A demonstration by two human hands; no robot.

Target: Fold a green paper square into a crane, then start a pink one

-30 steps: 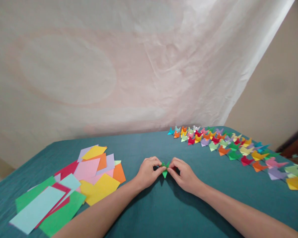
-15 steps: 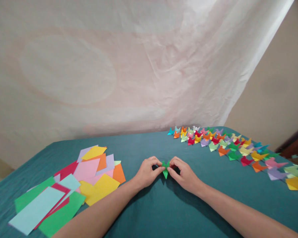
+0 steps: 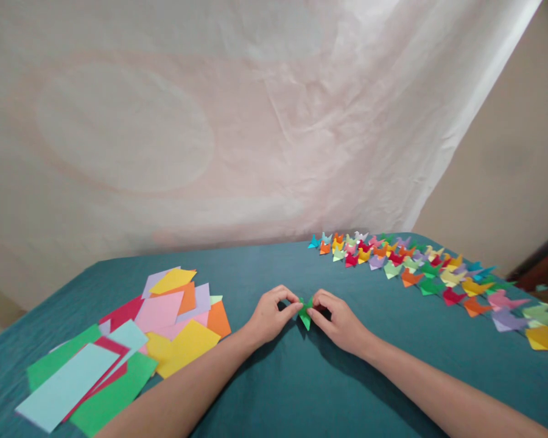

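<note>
Between my two hands, just above the table's middle, is a small green folded-paper bird [image 3: 305, 317] with its pointed end toward me. My left hand [image 3: 274, 313] pinches its left tip between thumb and forefinger. On the other side, my right hand [image 3: 337, 317] grips the right edge between thumb and fingers, covering part of the paper. Both forearms rest low, reaching in from the bottom of the view.
Loose coloured paper sheets [image 3: 187, 347] lie overlapping on the left. Rows of folded-paper birds [image 3: 410, 278] in many colours stand at the back right. A dark green cloth [image 3: 256, 267] covers the table, and a pale sheet [image 3: 237, 134] hangs behind it.
The green paper bird has turned slightly, its pointed end shifting a little to the right. My left fingertips have moved slightly up and left; the right hand is almost unmoved.
</note>
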